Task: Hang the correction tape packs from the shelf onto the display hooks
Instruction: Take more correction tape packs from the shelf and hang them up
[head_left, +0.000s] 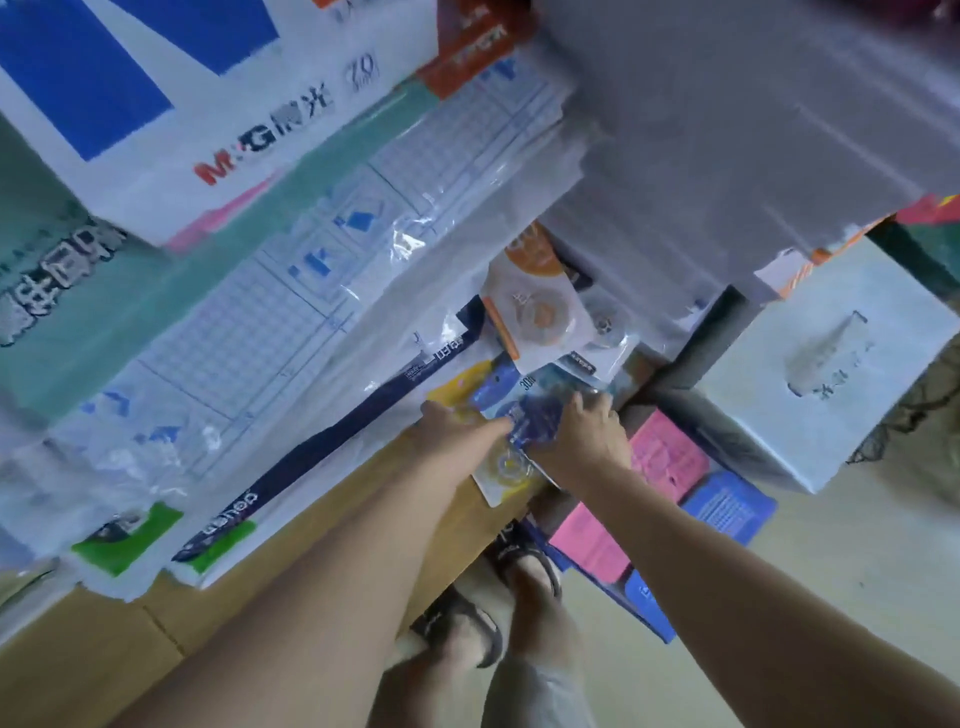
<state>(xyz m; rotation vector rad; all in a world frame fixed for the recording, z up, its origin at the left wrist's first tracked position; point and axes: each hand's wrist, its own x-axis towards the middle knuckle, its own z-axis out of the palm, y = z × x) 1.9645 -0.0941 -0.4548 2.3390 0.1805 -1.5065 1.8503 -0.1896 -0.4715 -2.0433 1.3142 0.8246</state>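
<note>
A blue-and-yellow carded correction tape pack (524, 410) lay at the shelf's edge, gripped from both sides: the left hand (457, 431) pinched its left edge, the right hand (587, 436) curled over its right. A white-and-orange blister pack (535, 312) sat just behind it. Plastic-wrapped stacks of gridded paper (322, 291) spread to the left, and pink and blue booklets (670, 462) lay below on the right.

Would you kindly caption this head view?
Both hands, left and right, grasp blue correction tape pack on cluttered shelf.
</note>
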